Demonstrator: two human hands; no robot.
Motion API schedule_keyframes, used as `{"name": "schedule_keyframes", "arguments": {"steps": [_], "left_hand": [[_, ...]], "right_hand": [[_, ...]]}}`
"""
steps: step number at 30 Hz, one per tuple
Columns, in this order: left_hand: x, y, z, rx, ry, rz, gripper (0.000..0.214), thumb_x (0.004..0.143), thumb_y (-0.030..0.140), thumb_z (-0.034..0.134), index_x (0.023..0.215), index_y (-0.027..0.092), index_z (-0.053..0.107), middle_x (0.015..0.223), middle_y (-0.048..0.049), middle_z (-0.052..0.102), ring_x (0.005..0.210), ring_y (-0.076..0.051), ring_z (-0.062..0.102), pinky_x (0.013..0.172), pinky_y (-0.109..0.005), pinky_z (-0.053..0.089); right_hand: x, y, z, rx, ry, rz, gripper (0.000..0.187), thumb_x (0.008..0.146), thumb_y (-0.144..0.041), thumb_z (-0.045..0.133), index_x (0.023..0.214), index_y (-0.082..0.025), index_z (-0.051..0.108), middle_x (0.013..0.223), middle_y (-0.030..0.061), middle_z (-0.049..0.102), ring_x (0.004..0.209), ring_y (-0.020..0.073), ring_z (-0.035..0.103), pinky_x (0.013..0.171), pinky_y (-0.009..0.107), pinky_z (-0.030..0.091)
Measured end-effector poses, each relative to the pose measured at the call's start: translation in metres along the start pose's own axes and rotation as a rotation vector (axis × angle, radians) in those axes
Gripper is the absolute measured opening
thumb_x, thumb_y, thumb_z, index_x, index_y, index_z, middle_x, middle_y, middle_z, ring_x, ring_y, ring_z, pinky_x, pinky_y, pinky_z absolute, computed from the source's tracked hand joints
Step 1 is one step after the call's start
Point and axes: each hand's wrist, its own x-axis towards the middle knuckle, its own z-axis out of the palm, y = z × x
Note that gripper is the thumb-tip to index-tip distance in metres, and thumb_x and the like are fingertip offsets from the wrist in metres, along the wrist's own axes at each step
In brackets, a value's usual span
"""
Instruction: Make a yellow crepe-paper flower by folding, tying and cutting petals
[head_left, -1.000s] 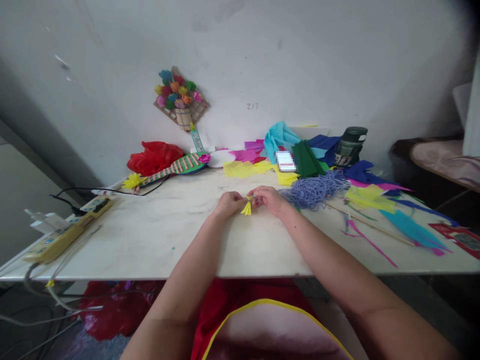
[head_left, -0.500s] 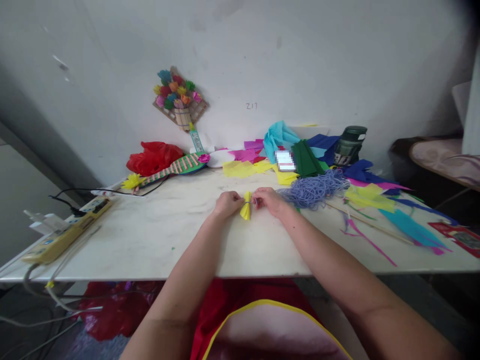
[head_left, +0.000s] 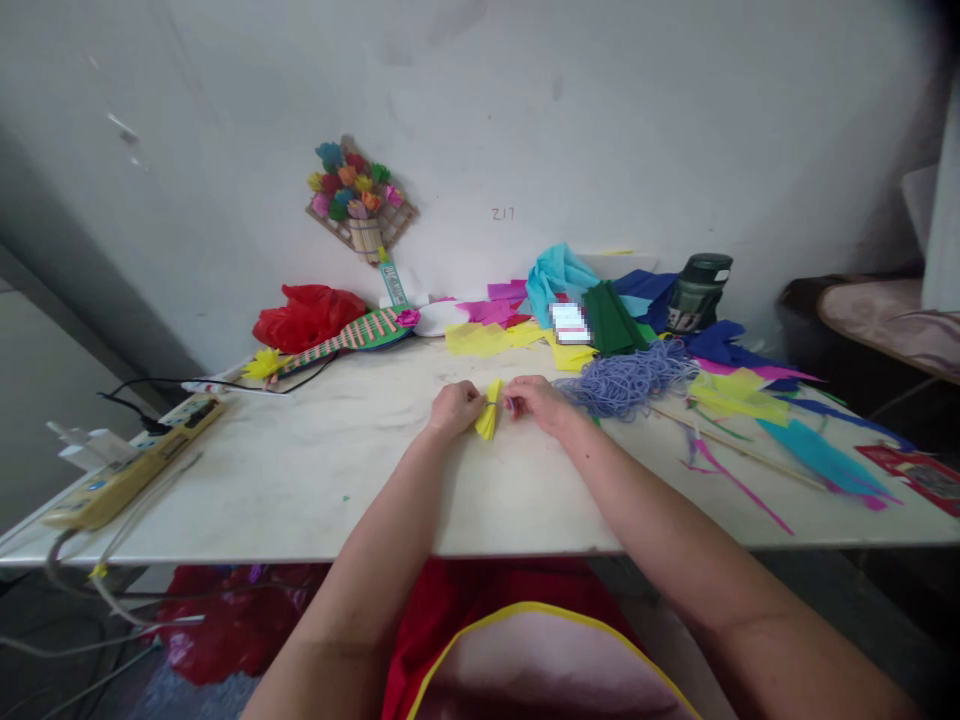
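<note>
L hand [head_left: 455, 408] & R hand [head_left: 536, 400] pinch 1 yellow paper fan [head_left: 488, 412].

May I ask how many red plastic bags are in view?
2: one red bag lies on the table, at its back left; the other red bag sits under the table's left end. More may be hidden.

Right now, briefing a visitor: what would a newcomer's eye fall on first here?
The yellow pleated paper, pinched in the left hand with the right hand close beside it, over the white table. Right of them, lilac yarn lies among bright paper scraps; a paper-flower plaque hangs on the wall behind.
</note>
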Motion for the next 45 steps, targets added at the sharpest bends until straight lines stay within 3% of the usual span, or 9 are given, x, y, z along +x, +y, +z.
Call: {"name": "schedule_keyframes", "arguments": {"steps": [12, 19, 23, 29, 33, 38, 45], "left_hand": [[0.0009, -0.0021, 0.0033, 0.03, 0.118, 0.016, 0.02, 0.077, 0.035, 0.045, 0.077, 0.018, 0.056, 0.072, -0.0059, 0.06, 0.067, -0.016, 0.052, 0.058, -0.025, 0.033], [0.0004, -0.0002, 0.004, -0.13, 0.183, 0.075, 0.017, 0.078, 0.032, 0.043, 0.073, 0.018, 0.051, 0.063, -0.0012, 0.054, 0.06, -0.012, 0.046, 0.057, -0.024, 0.033], [-0.0008, 0.0021, 0.0044, -0.179, 0.2, 0.111, 0.016, 0.078, 0.031, 0.043, 0.071, 0.017, 0.048, 0.061, 0.0005, 0.051, 0.058, -0.011, 0.044, 0.057, -0.023, 0.033], [0.0018, -0.0019, 0.0068, -0.295, 0.248, 0.116, 0.014, 0.076, 0.03, 0.044, 0.069, 0.018, 0.045, 0.059, 0.0029, 0.046, 0.056, -0.01, 0.041, 0.055, -0.022, 0.032], [0.0016, -0.0028, 0.0068, -0.39, 0.21, 0.114, 0.02, 0.077, 0.036, 0.043, 0.067, 0.018, 0.043, 0.057, 0.0035, 0.045, 0.056, -0.009, 0.042, 0.054, -0.022, 0.032], [-0.0015, -0.0009, 0.006, -0.365, 0.059, 0.075, 0.031, 0.078, 0.044, 0.039, 0.061, 0.018, 0.043, 0.052, 0.0027, 0.047, 0.053, -0.01, 0.043, 0.054, -0.023, 0.033], [-0.0018, 0.0042, 0.003, -0.148, 0.049, 0.136, 0.032, 0.076, 0.041, 0.044, 0.057, 0.017, 0.049, 0.06, -0.0002, 0.051, 0.06, -0.011, 0.044, 0.056, -0.023, 0.032]], "right_hand": [[-0.0005, -0.0025, 0.0027, 0.046, -0.007, -0.011, 0.009, 0.056, -0.019, 0.054, 0.049, -0.016, 0.05, 0.046, -0.0017, 0.051, 0.041, 0.0082, 0.044, 0.042, 0.023, 0.039], [0.0002, -0.001, 0.0049, 0.109, -0.035, 0.0, 0.014, 0.064, -0.03, 0.055, 0.061, -0.018, 0.047, 0.051, -0.0034, 0.051, 0.042, 0.0078, 0.043, 0.043, 0.022, 0.036], [0.001, 0.0007, 0.0066, -0.04, -0.008, 0.009, 0.014, 0.063, -0.028, 0.058, 0.068, -0.018, 0.05, 0.051, -0.0048, 0.049, 0.043, 0.0077, 0.043, 0.042, 0.02, 0.035], [-0.0011, -0.0012, 0.0075, -0.331, -0.013, -0.026, 0.009, 0.063, -0.025, 0.056, 0.06, -0.017, 0.055, 0.046, -0.0059, 0.042, 0.043, 0.0072, 0.037, 0.043, 0.021, 0.031], [-0.0005, -0.0014, 0.0056, -0.4, 0.008, -0.106, 0.014, 0.065, -0.028, 0.055, 0.058, -0.017, 0.055, 0.05, -0.0056, 0.042, 0.049, 0.0079, 0.038, 0.049, 0.021, 0.032], [0.0023, -0.0012, 0.0037, -0.337, 0.081, -0.326, 0.016, 0.064, -0.03, 0.058, 0.056, -0.017, 0.056, 0.078, 0.0, 0.054, 0.077, 0.0117, 0.049, 0.068, 0.023, 0.038], [-0.0007, -0.0027, 0.0034, -0.184, 0.066, -0.29, 0.023, 0.064, -0.034, 0.062, 0.055, -0.015, 0.054, 0.076, 0.0001, 0.053, 0.057, 0.0076, 0.044, 0.049, 0.021, 0.035]]}}
